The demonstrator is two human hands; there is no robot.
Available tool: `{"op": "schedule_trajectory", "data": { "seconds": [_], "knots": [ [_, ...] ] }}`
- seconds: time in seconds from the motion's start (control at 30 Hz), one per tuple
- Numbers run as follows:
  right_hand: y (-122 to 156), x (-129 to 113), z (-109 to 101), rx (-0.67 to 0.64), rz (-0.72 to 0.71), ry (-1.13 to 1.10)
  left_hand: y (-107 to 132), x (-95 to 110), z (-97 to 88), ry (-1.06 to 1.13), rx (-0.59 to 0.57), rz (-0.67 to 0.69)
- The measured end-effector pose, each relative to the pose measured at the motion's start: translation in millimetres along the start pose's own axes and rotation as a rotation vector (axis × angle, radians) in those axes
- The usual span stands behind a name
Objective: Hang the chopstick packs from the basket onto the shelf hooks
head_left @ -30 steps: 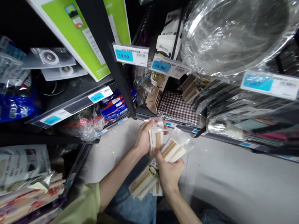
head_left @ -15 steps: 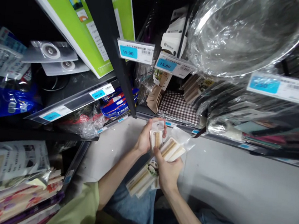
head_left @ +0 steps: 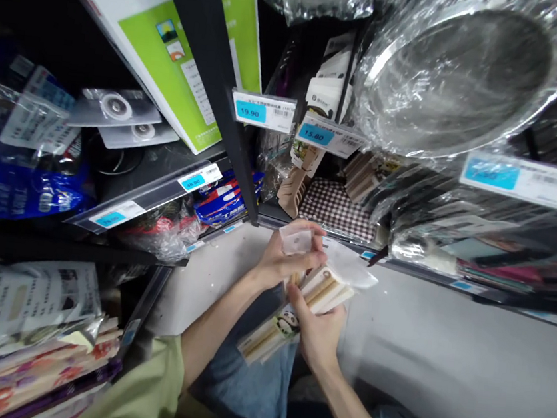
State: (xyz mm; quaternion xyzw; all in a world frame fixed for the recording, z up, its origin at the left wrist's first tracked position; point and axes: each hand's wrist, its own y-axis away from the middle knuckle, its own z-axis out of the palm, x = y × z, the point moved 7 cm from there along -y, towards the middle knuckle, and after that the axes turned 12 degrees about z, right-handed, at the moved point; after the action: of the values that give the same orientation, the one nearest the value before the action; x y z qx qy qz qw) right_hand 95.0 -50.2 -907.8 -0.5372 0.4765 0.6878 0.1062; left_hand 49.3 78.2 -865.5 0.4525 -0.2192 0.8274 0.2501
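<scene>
My left hand [head_left: 285, 258] is closed round the upper end of a clear packet of wooden chopsticks [head_left: 297, 243], fingers curled over its top. My right hand [head_left: 317, 331] grips a fanned bundle of similar chopstick packets [head_left: 322, 288] from below; one packet has a panda picture [head_left: 286, 322] on it. Both hands are held together above my lap, in front of the bottom shelf [head_left: 277, 219]. The packets' lower ends stick out below my right hand.
Black shop shelving surrounds me with blue price tags [head_left: 263, 110]. A plastic-wrapped metal pan [head_left: 455, 68] hangs at upper right. A green and white box [head_left: 176, 43] leans at upper left. Wooden utensils and a checked cloth [head_left: 334, 205] lie on the low shelf. Pale floor [head_left: 443, 348] spreads to the right.
My left hand has curled its fingers over the top of its packet and tilted it toward the bundle. The view has shifted slightly up and to the left.
</scene>
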Motion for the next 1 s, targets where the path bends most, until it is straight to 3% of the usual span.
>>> {"op": "schedule_trajectory", "data": {
  "seconds": [0.3,0.4,0.53,0.87,1.0],
  "knots": [
    [14,-18,-8,0.035,-0.124,-0.048,-10,37,35.3,-0.125,-0.192,-0.024],
    [16,-12,-9,0.116,-0.117,-0.103,-6,33,40.1,-0.164,-0.250,-0.019],
    [16,-5,-8,0.192,-0.119,-0.159,0,15,34.1,-0.156,-0.212,-0.074],
    [10,-7,-4,0.090,-0.115,-0.138,-11,19,41.2,-0.112,-0.317,-0.083],
    [8,-8,-1,0.051,-0.126,-0.132,-13,20,40.3,-0.027,-0.320,0.005]
  ]
}}
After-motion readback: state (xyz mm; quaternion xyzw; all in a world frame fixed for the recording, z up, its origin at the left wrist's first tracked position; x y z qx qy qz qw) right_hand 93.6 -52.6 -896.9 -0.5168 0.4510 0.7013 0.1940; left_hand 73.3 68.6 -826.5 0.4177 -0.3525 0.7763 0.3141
